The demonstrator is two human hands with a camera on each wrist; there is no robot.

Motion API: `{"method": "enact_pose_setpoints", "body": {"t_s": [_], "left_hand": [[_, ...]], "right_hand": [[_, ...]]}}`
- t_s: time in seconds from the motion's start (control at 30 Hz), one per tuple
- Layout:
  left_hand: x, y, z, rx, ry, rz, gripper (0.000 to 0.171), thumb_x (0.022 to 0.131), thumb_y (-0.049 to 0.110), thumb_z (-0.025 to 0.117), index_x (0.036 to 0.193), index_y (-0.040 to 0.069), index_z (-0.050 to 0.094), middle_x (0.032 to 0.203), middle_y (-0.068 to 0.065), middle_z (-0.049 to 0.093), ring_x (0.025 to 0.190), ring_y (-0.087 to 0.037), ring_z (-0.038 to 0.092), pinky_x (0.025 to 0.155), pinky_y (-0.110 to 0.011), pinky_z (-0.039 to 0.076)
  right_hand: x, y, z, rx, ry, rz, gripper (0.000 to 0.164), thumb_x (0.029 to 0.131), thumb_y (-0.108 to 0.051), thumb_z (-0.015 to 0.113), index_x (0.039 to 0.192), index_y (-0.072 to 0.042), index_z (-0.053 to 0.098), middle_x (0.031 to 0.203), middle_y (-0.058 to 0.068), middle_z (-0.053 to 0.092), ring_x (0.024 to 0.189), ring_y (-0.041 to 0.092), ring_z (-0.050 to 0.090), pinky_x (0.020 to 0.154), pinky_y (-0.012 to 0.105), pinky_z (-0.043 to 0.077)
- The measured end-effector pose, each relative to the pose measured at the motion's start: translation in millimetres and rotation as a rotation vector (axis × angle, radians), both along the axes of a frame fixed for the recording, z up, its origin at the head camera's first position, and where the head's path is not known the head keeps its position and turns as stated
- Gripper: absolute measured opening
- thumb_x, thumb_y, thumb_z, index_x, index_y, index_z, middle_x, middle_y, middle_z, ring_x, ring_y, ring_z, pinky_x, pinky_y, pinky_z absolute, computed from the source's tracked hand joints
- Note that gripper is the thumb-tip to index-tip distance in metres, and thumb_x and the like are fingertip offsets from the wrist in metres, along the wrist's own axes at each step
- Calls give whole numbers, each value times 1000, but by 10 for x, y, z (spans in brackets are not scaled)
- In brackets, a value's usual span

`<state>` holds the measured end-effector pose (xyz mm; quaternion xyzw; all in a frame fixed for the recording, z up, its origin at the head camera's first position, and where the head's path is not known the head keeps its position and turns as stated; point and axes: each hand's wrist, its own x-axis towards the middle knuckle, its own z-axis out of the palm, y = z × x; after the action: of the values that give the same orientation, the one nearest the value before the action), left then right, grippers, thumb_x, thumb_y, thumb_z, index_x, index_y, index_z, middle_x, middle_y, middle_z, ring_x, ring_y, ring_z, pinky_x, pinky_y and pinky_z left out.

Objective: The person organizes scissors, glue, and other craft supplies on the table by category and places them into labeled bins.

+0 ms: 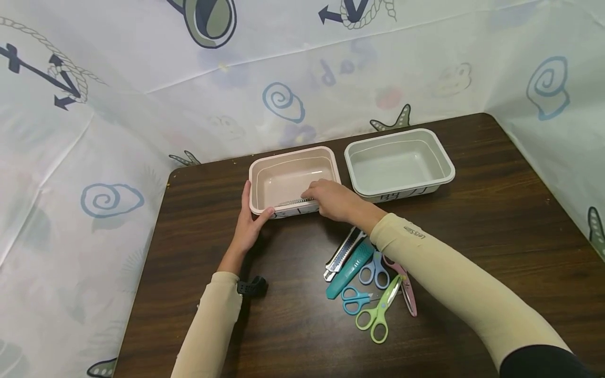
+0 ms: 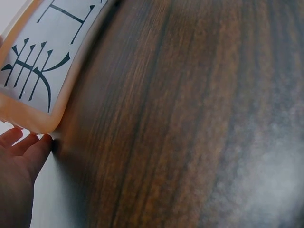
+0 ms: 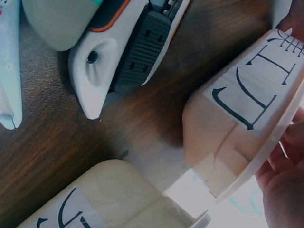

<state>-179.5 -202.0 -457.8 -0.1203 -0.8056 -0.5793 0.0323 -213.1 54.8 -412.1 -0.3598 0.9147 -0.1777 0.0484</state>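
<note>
A pale pink plastic box (image 1: 295,157) stands near the table's back edge, a paper label with dark characters on its front. My left hand (image 1: 247,227) grips its front left corner, thumb at the front rim and fingers along the side. My right hand (image 1: 333,200) reaches over the front right rim. Its fingers pinch one end of a thin grey ridged strip (image 1: 294,202) by the inner front wall; the rest of that item is hidden. In the right wrist view, the hand's fingers (image 3: 280,161) show behind the box's rim.
A grey-white box (image 1: 399,191), also labelled, stands to the right. Nearer me lie a silver box cutter (image 1: 344,254), a teal cutter (image 1: 351,270), blue scissors (image 1: 375,270), light-blue scissors (image 1: 355,300), green scissors (image 1: 379,312) and pink scissors (image 1: 407,289), partly under my right forearm.
</note>
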Motion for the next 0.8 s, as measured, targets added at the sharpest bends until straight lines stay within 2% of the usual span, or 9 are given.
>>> {"method": "enact_pose_setpoints", "body": {"t_s": [0.13,0.23,0.4,0.63,0.8], "left_hand": [[3,-3,-4,2,-1,2,90,88,5,64,154,7,3,157,-21,13,133,-45,30,106,-58,22],[5,-3,1,3,1,-3,89,89,5,64,154,7,3,157,-22,12,133,-46,30,106,-59,22],[8,-1,1,-3,4,1,90,88,3,64,154,7,3,157,-21,12,135,-45,28,107,-58,21],[16,3,6,-16,-4,8,90,88,4,64,154,5,3,158,-20,11,136,-44,28,108,-56,20],[7,-3,10,-13,-5,12,89,88,5,64,154,5,4,158,-20,12,136,-44,28,108,-56,20]], "right_hand": [[17,6,4,1,6,-9,48,82,7,51,125,-12,64,115,4,62,112,21,55,99,35,41],[48,33,23,-18,23,-21,45,86,5,50,125,-13,63,116,4,61,112,20,55,97,35,42],[114,119,46,-115,125,0,37,92,0,50,124,-13,64,112,3,62,106,19,57,91,34,45],[240,282,47,-260,250,89,34,90,-3,58,122,-14,64,111,1,62,98,16,56,87,32,47],[360,400,16,-249,365,201,34,87,-3,62,120,-13,66,106,1,63,95,16,57,83,32,48]]}}
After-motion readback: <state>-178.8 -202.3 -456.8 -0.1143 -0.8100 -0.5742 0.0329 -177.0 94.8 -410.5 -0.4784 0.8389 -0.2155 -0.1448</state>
